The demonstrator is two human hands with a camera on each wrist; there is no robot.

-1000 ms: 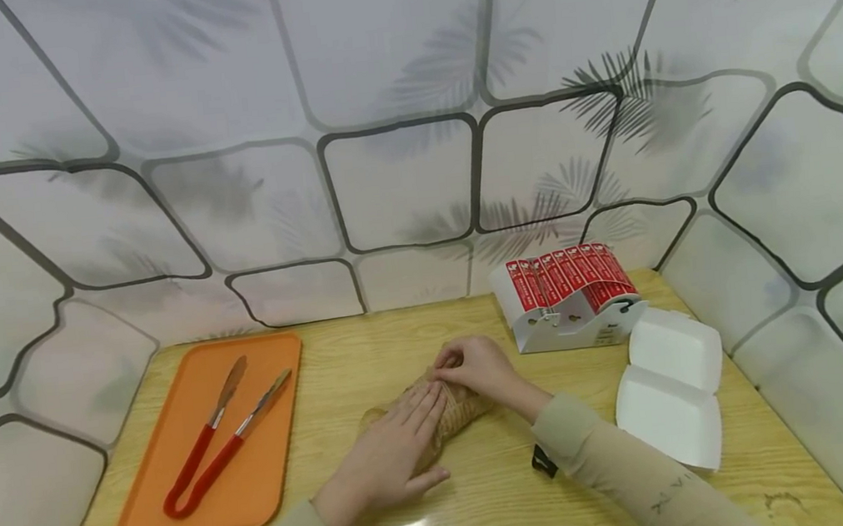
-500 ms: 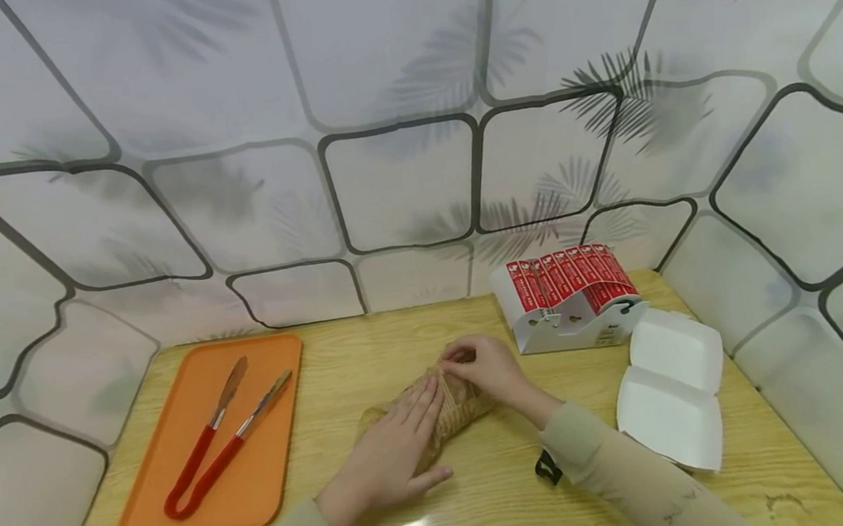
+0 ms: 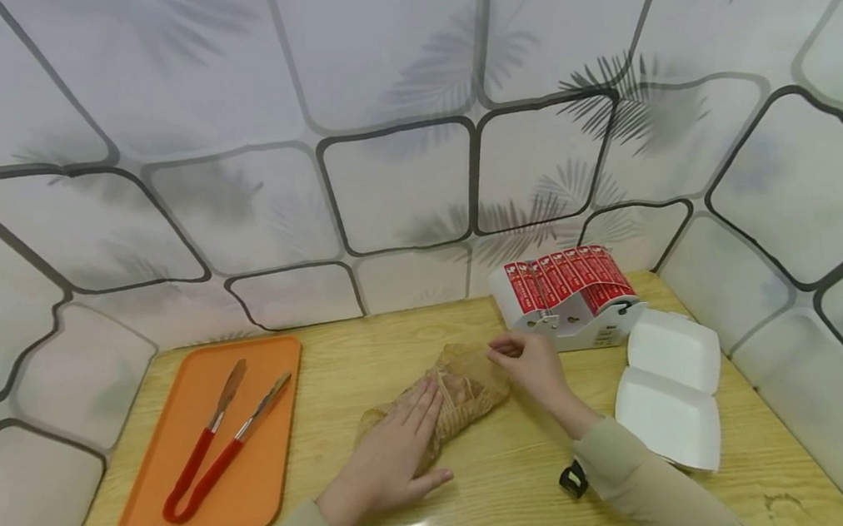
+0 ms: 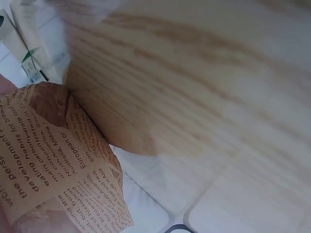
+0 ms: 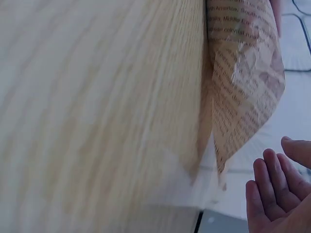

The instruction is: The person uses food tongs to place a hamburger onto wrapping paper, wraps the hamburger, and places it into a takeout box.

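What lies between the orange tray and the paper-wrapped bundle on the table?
Only bare wooden tabletop lies between the orange tray and the paper-wrapped bundle; the head view shows it.

Pale walls [image 3: 400, 190] patterned with dark outlines and fronds border a wood-grained table [image 3: 368, 343].

- It looked like a food-packing corner.
- Tongs [image 3: 221, 463] on a tray [image 3: 260, 486] lay left of the left hand [image 3: 389, 458].
- Right of the right hand [image 3: 535, 370] sat an open takeaway box [image 3: 668, 417].
- Patterned walls [image 3: 399, 181] stood beyond both hands.
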